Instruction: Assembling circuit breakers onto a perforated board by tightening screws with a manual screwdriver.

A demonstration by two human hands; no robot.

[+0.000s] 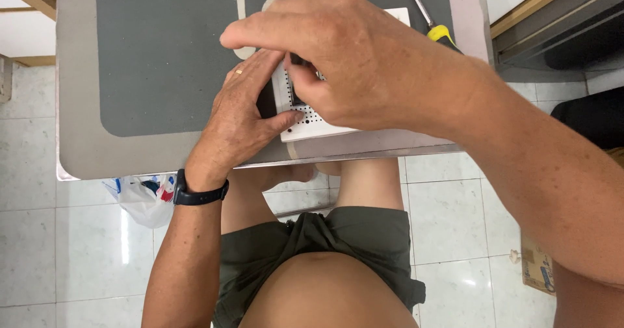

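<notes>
White plastic board [305,125] with rows of small holes, under both your hands at the table's [130,152] near edge.

Your left hand [244,110] lies flat, thumb pressing the board down; your right hand's [344,62] fingertips are pinched together on a small dark part [296,75] over it (much of it hidden). The board looks light and stiff, the part probably delicate: hold by the edges. A yellow-handled screwdriver [434,26] lies behind.
</notes>
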